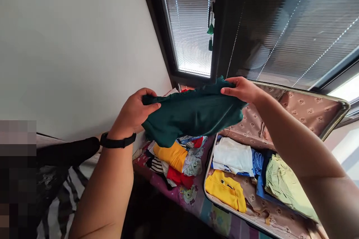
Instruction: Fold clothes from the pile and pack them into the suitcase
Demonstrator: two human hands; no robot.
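Bed (171, 195): patterned cover, mostly purple, pale teal section toward the suitcase, cartoon figure near the front edge. Directly on it: loose heap of mixed clothes (171, 156), yellow, red, striped and grey pieces, back part hidden. Just beside it, to the right, open suitcase (251, 193), lid raised at the back, pinkish patterned lining.

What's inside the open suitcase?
In the suitcase I see a folded white garment, a yellow one, blue cloth and pale green clothes. The right arm covers part of it, and anything under the clothes is hidden.
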